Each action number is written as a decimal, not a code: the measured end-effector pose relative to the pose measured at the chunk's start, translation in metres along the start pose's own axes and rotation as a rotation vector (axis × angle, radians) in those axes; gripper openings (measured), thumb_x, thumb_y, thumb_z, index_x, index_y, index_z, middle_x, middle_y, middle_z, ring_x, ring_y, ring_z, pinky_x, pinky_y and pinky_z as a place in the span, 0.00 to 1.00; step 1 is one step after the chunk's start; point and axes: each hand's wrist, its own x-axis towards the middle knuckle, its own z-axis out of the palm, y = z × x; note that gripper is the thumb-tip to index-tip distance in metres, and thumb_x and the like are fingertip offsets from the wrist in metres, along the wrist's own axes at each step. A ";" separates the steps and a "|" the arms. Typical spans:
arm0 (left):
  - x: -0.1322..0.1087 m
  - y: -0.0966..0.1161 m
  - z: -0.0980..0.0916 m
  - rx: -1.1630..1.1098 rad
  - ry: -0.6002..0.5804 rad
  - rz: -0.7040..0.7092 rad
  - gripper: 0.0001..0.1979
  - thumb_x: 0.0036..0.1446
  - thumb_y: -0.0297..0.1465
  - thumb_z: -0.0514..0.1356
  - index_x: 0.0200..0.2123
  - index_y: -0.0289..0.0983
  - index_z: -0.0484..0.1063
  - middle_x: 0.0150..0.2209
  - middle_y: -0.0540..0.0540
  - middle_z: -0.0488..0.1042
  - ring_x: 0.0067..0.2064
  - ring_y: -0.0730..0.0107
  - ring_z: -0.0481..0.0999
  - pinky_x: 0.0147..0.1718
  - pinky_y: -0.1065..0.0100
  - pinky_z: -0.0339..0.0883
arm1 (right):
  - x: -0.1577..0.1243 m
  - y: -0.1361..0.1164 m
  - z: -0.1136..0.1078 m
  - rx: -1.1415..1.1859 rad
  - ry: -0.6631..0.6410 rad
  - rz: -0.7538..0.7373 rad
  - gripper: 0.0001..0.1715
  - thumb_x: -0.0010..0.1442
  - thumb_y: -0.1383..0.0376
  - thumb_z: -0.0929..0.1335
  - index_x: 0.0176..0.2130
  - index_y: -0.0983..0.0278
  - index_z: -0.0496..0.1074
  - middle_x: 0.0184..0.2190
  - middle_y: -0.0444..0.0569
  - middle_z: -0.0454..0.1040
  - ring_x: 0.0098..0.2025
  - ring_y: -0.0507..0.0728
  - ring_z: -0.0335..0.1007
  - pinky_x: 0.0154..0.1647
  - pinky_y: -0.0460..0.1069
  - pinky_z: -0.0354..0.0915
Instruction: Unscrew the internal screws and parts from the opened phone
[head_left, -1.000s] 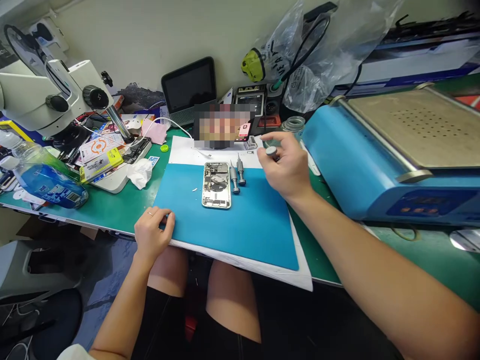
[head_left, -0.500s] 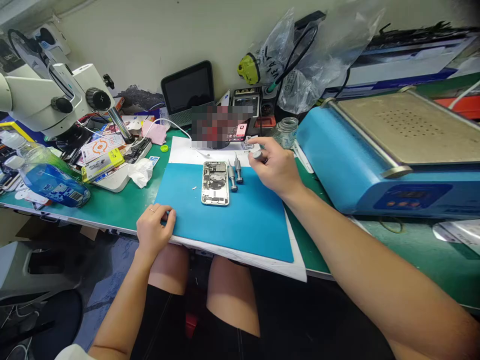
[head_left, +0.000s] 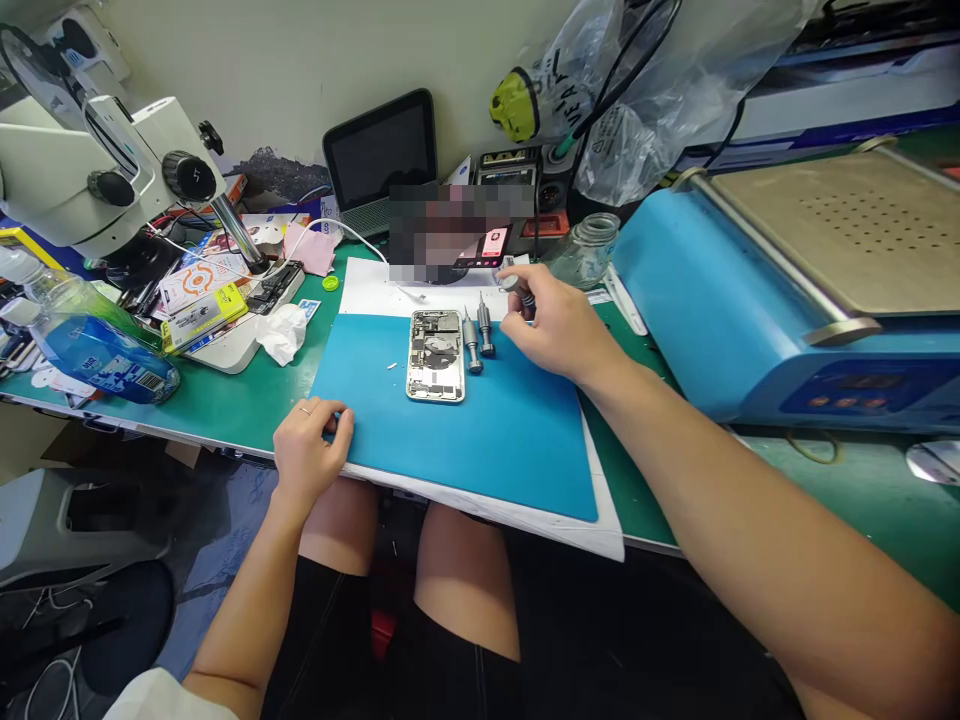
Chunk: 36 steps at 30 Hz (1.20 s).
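My right hand (head_left: 551, 315) is raised over the right rear part of the blue mat (head_left: 450, 455), its fingers closed around a small grey screwdriver (head_left: 519, 291). Only the round end of the handle shows; the tip is hidden. My left hand (head_left: 311, 445) rests at the mat's left front edge, fingers loosely curled, with nothing visible in them. An opened phone (head_left: 436, 357) lies on the mat, its inner parts exposed. Right beside it lie two grey screwdrivers, one nearer the phone (head_left: 472, 345) and the other farther right (head_left: 486, 328). Small white bits (head_left: 391, 366) lie left of the phone.
A blue heated-plate machine (head_left: 705, 300) stands at the right, with a glass jar (head_left: 589, 250) near it. Behind the mat stands a lit screen (head_left: 491, 245), partly blurred. A microscope (head_left: 112, 185), bottles (head_left: 109, 360) and a crumpled tissue (head_left: 283, 333) are at the left.
The view has shifted slightly. My right index finger, stretched out before, is now bent against the screwdriver's handle, which has tilted a little. My left hand has stayed in place.
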 end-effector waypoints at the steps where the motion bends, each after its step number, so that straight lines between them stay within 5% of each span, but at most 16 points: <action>1: 0.000 0.000 0.000 -0.001 -0.001 -0.002 0.10 0.67 0.33 0.57 0.34 0.39 0.74 0.26 0.52 0.68 0.32 0.70 0.67 0.35 0.67 0.58 | 0.000 0.001 0.000 0.015 0.002 -0.009 0.28 0.52 0.70 0.64 0.54 0.63 0.67 0.32 0.47 0.71 0.28 0.54 0.65 0.34 0.51 0.65; 8: 0.000 0.002 0.000 -0.002 -0.026 -0.021 0.10 0.68 0.35 0.57 0.34 0.39 0.74 0.26 0.51 0.68 0.31 0.70 0.66 0.34 0.68 0.57 | -0.002 0.002 0.006 0.138 0.005 -0.214 0.38 0.62 0.70 0.60 0.68 0.59 0.48 0.42 0.52 0.70 0.41 0.58 0.70 0.47 0.58 0.71; 14: -0.002 0.002 0.000 -0.007 -0.019 -0.026 0.11 0.68 0.34 0.57 0.33 0.39 0.74 0.26 0.51 0.68 0.32 0.70 0.67 0.34 0.67 0.58 | -0.005 -0.007 0.007 0.192 -0.047 -0.157 0.29 0.66 0.67 0.62 0.64 0.56 0.56 0.41 0.49 0.73 0.40 0.58 0.73 0.44 0.58 0.72; 20: -0.001 0.001 0.000 -0.016 -0.016 -0.019 0.10 0.68 0.34 0.57 0.34 0.39 0.74 0.26 0.51 0.68 0.32 0.70 0.67 0.34 0.67 0.58 | -0.007 -0.012 0.009 0.370 0.066 -0.073 0.25 0.64 0.66 0.66 0.58 0.55 0.57 0.44 0.48 0.77 0.46 0.57 0.77 0.42 0.52 0.74; 26: -0.002 0.000 0.001 -0.025 -0.017 -0.026 0.11 0.68 0.34 0.57 0.34 0.39 0.75 0.26 0.50 0.69 0.32 0.70 0.67 0.34 0.67 0.58 | -0.006 -0.013 0.001 0.122 0.066 0.015 0.25 0.62 0.63 0.66 0.58 0.57 0.62 0.45 0.51 0.78 0.45 0.60 0.77 0.34 0.51 0.74; 30: -0.003 0.001 0.001 -0.030 -0.025 -0.052 0.11 0.68 0.35 0.57 0.34 0.39 0.75 0.26 0.50 0.68 0.31 0.70 0.67 0.34 0.66 0.58 | -0.005 -0.011 -0.003 -0.034 0.065 0.039 0.31 0.60 0.62 0.68 0.61 0.59 0.63 0.40 0.50 0.77 0.35 0.60 0.77 0.34 0.55 0.75; 36: 0.013 0.020 -0.009 -0.132 -0.185 -0.047 0.08 0.68 0.35 0.57 0.37 0.40 0.74 0.31 0.50 0.73 0.35 0.69 0.71 0.36 0.67 0.61 | -0.011 -0.021 -0.001 0.028 0.257 -0.018 0.30 0.63 0.61 0.68 0.62 0.58 0.61 0.38 0.51 0.77 0.35 0.60 0.77 0.36 0.57 0.77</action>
